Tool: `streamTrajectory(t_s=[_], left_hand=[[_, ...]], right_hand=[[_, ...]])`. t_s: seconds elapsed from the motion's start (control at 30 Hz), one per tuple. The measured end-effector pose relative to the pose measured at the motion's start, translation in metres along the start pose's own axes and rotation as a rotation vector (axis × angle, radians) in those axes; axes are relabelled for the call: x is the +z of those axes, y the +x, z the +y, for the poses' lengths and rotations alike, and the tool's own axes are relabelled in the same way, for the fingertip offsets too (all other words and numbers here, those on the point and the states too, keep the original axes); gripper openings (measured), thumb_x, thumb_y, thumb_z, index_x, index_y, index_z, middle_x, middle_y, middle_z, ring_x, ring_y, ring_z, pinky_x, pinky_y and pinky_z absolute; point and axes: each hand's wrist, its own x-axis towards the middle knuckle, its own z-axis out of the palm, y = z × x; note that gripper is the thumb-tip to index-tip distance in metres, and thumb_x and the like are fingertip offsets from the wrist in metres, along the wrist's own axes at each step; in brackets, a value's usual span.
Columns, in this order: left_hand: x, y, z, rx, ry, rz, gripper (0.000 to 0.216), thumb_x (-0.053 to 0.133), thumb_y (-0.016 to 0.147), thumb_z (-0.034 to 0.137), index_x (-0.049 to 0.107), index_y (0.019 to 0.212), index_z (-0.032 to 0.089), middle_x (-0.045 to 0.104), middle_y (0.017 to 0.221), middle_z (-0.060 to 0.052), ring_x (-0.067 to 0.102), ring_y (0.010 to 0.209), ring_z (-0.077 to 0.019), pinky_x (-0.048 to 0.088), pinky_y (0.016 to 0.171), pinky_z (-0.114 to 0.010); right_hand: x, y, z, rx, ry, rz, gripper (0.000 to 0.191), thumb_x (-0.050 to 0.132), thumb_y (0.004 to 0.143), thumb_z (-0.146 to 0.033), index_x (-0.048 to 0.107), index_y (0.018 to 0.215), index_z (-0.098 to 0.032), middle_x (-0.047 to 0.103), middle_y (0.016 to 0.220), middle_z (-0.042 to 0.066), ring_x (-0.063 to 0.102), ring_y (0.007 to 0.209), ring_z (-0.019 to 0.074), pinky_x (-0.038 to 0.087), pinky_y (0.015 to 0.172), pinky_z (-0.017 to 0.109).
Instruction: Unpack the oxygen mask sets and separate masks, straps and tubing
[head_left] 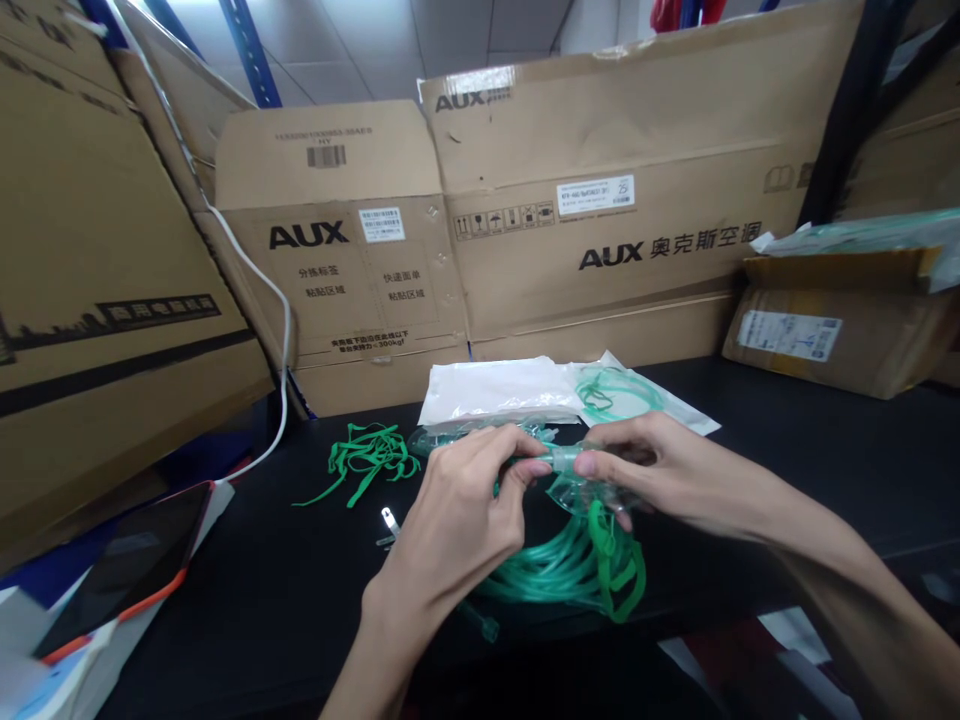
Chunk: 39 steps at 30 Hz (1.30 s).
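Observation:
Over the dark table, my right hand is closed round a clear green oxygen mask, thumb and fingers at its neck. My left hand pinches the green connector end that meets this neck; how far the two are pushed together I cannot tell. A coil of green tubing lies below the hands, and a green elastic strap hangs from the mask in front of it. Behind my left hand, more clear plastic is partly hidden. A small metal strip lies left of my left wrist.
Loose green straps lie in a tangle at left. White packets and a pouch with green tubing lie at the back. Cardboard boxes wall the rear; an open carton stands right. A phone with a white cable is at left.

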Motion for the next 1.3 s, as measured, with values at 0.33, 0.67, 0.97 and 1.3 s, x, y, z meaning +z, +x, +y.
streamTrajectory(t_s=[0.33,0.67,0.97,1.3], left_hand=[[0.001,0.0,-0.002,-0.074,-0.037,-0.032,0.015,0.056,0.091,0.008,0.063,0.088,0.02,0.069,0.077,0.004,0.065,0.069,-0.0134,0.046,0.067,-0.027],[-0.006,0.001,-0.008,-0.094,-0.033,-0.064,0.011,0.053,0.095,0.019,0.062,0.089,0.022,0.071,0.081,0.002,0.064,0.068,-0.0153,0.045,0.06,-0.026],[-0.033,0.001,-0.012,-0.261,0.004,-0.218,0.024,0.053,0.099,0.043,0.074,0.1,0.032,0.077,0.104,0.004,0.069,0.098,-0.0212,0.049,0.088,-0.032],[-0.015,-0.006,-0.036,-0.39,0.243,-0.282,0.035,0.051,0.098,0.051,0.069,0.117,0.027,0.071,0.121,-0.003,0.062,0.117,-0.0259,0.046,0.101,-0.039]], right_hand=[[0.005,-0.001,-0.002,-0.041,-0.18,0.13,0.029,0.062,0.093,-0.048,0.072,0.086,-0.022,0.066,0.073,0.0,0.061,0.068,0.0179,0.044,0.061,0.029],[0.011,0.001,-0.007,-0.164,-0.31,0.267,0.027,0.067,0.091,-0.047,0.076,0.098,-0.023,0.073,0.086,0.001,0.064,0.081,0.0193,0.045,0.071,0.03],[-0.007,-0.016,0.006,-0.301,-0.602,0.27,0.045,0.07,0.085,-0.056,0.068,0.124,-0.033,0.064,0.134,0.004,0.061,0.122,0.0288,0.052,0.101,0.044],[0.016,-0.071,0.057,-0.69,-0.97,0.54,0.048,0.046,0.098,-0.019,0.057,0.141,-0.038,0.057,0.144,0.002,0.07,0.112,0.0248,0.065,0.081,0.028]])
